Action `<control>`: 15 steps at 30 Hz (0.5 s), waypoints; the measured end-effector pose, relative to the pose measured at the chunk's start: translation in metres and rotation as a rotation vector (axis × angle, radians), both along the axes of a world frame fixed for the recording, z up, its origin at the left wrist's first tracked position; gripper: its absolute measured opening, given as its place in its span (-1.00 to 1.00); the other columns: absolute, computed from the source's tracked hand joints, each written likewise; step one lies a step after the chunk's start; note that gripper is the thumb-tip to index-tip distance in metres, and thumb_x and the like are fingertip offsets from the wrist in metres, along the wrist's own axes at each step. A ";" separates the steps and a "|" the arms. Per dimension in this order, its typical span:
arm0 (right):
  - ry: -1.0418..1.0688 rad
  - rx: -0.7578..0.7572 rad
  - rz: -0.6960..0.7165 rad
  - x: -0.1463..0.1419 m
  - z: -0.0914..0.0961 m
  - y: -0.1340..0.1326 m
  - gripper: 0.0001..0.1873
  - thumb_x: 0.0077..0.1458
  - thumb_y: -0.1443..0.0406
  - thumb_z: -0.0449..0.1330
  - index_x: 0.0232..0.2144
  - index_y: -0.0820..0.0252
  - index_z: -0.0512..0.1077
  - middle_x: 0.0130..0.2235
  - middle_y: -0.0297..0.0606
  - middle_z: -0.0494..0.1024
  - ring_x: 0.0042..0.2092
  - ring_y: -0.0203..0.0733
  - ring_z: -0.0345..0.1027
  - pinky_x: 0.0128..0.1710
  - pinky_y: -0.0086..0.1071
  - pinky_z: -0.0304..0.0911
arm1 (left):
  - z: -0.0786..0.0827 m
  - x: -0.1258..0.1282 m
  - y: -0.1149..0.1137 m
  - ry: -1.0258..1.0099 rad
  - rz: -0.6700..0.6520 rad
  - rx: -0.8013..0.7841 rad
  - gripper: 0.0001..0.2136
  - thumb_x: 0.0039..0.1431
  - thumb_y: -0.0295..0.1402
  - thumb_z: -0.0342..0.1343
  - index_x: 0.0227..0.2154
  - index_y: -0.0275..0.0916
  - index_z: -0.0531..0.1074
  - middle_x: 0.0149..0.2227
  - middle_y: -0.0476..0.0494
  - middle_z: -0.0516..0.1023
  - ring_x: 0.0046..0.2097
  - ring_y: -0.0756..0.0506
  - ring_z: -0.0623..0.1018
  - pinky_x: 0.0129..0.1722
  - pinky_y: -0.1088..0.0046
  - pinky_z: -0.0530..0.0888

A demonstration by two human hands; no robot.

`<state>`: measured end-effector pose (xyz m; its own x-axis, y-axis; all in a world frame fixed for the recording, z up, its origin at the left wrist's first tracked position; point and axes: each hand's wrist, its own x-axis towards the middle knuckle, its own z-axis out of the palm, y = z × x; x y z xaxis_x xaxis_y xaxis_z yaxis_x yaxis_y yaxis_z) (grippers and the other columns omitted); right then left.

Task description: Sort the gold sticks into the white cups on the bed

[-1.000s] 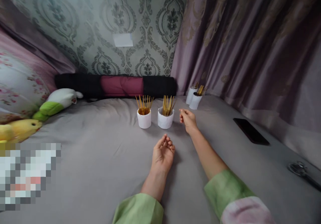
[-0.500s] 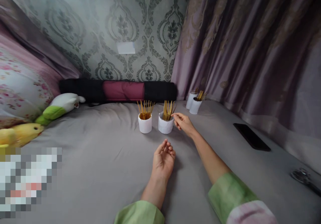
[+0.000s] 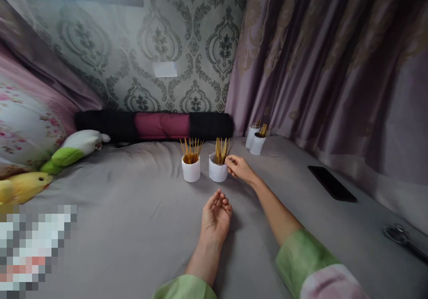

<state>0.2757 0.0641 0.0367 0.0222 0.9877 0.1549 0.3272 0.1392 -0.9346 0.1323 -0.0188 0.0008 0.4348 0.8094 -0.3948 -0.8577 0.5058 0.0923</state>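
Two white cups stand side by side on the grey sheet. In the left cup golden thin sticks fan out. The right cup holds a tighter bunch of golden sticks, one leaning out to the right. My right hand is at this cup's right rim, thumb and fingertips pinched together; what lies between them is too small to make out. In front of the cups my left hand rests palm up on the sheet, fingers loosely bent and apart, with nothing in it.
Two more white cups with sticks stand farther back by the curtain. To the right lie a black phone and a dark-handled metal object. Plush toys lie left; a black and maroon roll lines the wall.
The view has shifted slightly, so everything sits a little lower and farther left. My right hand's fingertips have lowered slightly at the right cup's rim. My left hand stays resting.
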 end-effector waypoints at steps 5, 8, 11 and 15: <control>-0.018 0.009 -0.011 0.002 -0.003 0.002 -0.70 0.01 0.08 0.04 -0.42 0.22 0.30 -0.64 -0.44 0.34 -0.69 -0.47 0.12 -0.76 -0.62 0.03 | -0.004 0.001 0.001 -0.006 -0.015 0.017 -0.93 -0.03 -0.55 0.06 -0.42 -0.37 0.40 -0.50 -0.08 0.37 -0.52 0.08 0.35 -0.57 0.59 0.29; -0.019 0.020 -0.048 0.005 -0.005 0.002 -0.70 0.00 0.08 0.04 -0.42 0.23 0.30 -0.64 -0.42 0.36 -0.70 -0.47 0.13 -0.77 -0.63 0.03 | -0.004 0.000 0.001 -0.006 -0.017 0.022 -0.93 -0.03 -0.54 0.06 -0.42 -0.36 0.40 -0.49 -0.08 0.37 -0.51 0.08 0.35 -0.56 0.59 0.30; 0.002 0.015 -0.098 0.011 -0.005 0.000 -0.70 -0.01 0.08 0.05 -0.41 0.22 0.32 -0.65 -0.42 0.37 -0.71 -0.47 0.14 -0.78 -0.63 0.03 | -0.001 -0.001 0.000 0.013 -0.015 0.024 -0.92 -0.02 -0.55 0.04 -0.43 -0.36 0.41 -0.49 -0.08 0.36 -0.50 0.08 0.36 -0.56 0.59 0.31; 0.053 -0.004 -0.180 0.022 -0.003 -0.006 -0.72 -0.02 0.11 0.08 -0.43 0.22 0.32 -0.66 -0.43 0.37 -0.71 -0.47 0.16 -0.79 -0.64 0.04 | 0.002 -0.002 -0.002 0.028 -0.016 0.024 -0.91 -0.01 -0.54 0.02 -0.44 -0.37 0.41 -0.50 -0.09 0.36 -0.50 0.07 0.36 -0.56 0.58 0.32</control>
<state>0.2976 0.0577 0.0336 0.2064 0.9676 0.1451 0.2969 0.0794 -0.9516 0.1303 -0.0208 0.0028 0.4369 0.8119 -0.3873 -0.8465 0.5167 0.1281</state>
